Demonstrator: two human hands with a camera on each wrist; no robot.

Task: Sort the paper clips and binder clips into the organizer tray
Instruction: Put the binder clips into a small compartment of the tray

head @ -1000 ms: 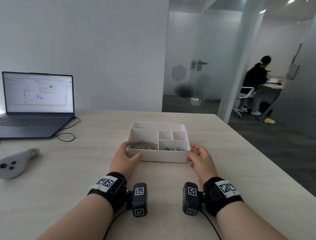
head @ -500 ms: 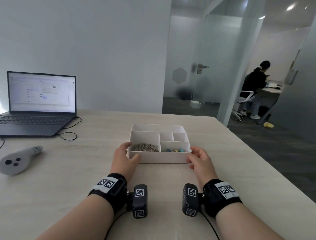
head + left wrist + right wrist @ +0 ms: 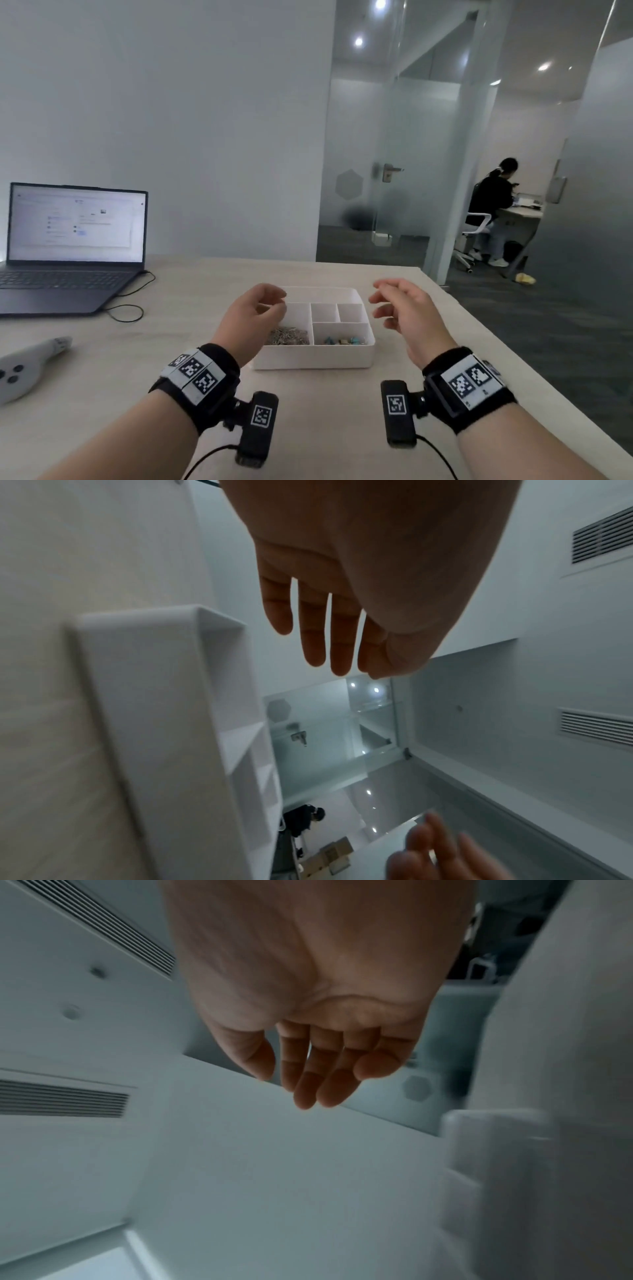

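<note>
A white organizer tray [image 3: 315,358] sits on the table in front of me. Its near left compartment holds a heap of silver paper clips [image 3: 287,336]. Small coloured binder clips [image 3: 342,340] lie in the near right compartment. My left hand [image 3: 255,317] hovers above the tray's left side with relaxed fingers and holds nothing. My right hand [image 3: 404,311] is lifted beside the tray's right edge, fingers loose and empty. The left wrist view shows the tray [image 3: 164,696] under the straight fingers [image 3: 313,631]. In the right wrist view the tray [image 3: 496,1150] appears blurred at the right.
An open laptop [image 3: 72,246] with a black cable [image 3: 130,308] stands at the table's far left. A grey handheld controller [image 3: 27,366] lies at the left edge. The table's right edge runs close to my right arm. A person sits at a desk beyond the glass wall.
Both hands have let go of the tray's front corners and risen above the table. The camera view has tilted upward.
</note>
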